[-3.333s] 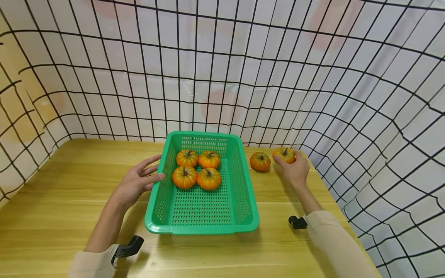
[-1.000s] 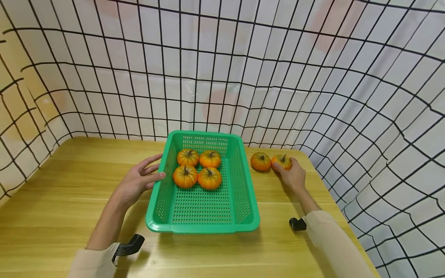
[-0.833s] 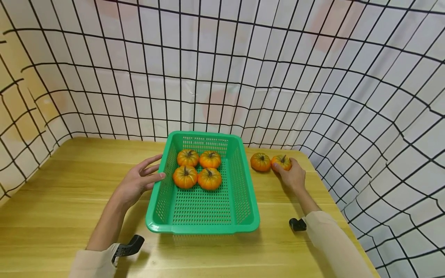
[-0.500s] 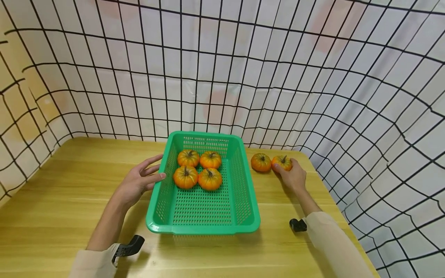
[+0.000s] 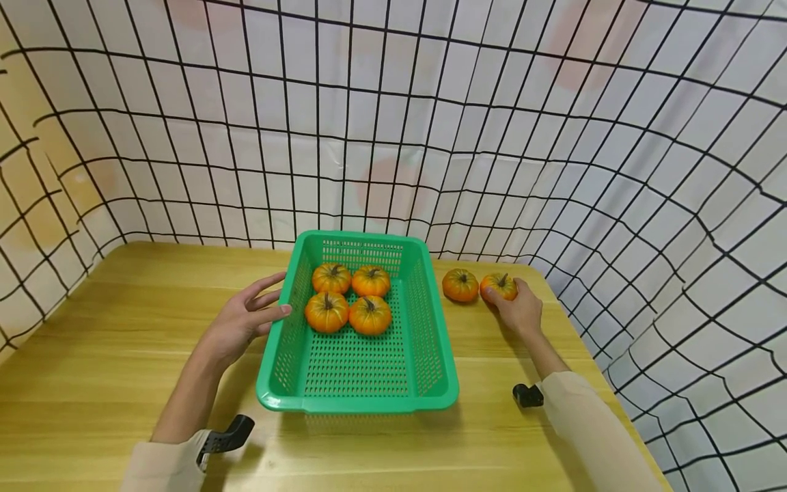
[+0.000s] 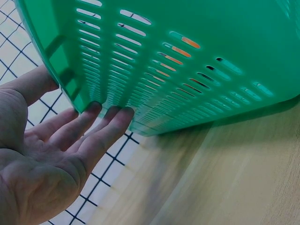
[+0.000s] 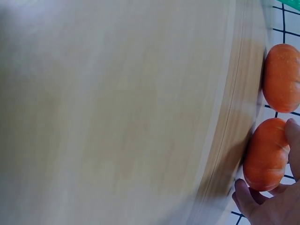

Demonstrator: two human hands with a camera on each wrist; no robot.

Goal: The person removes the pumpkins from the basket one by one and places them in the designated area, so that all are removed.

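Observation:
A green plastic basket (image 5: pixel 358 404) with slotted walls sits mid-table, several small orange pumpkins grouped in its back left part. At its left side, my left hand (image 5: pixel 236 328) holds the rim, thumb on top; in the left wrist view, the fingertips (image 6: pixel 125 112) meet the outer wall. Right of the basket, my right hand (image 5: pixel 521 309) grips a small pumpkin (image 5: pixel 501 285) between thumb and fingers. Another pumpkin (image 5: pixel 460 285) stands close to its left. The right wrist view shows the gripped pumpkin (image 7: pixel 266 154) at table level, its far side hidden.
The wooden table (image 5: pixel 123 328) extends on both sides of the basket. A black grid netting (image 5: pixel 369 137) over pale sheeting rises behind the table and at its sides. Black wrist-camera mounts (image 5: pixel 229 437) stick out from both sleeves.
Over the last few seconds, my right hand has shifted the pumpkin slightly left and nearer to me, beside the other one. Since then it has stayed almost still. The left hand has kept its place.

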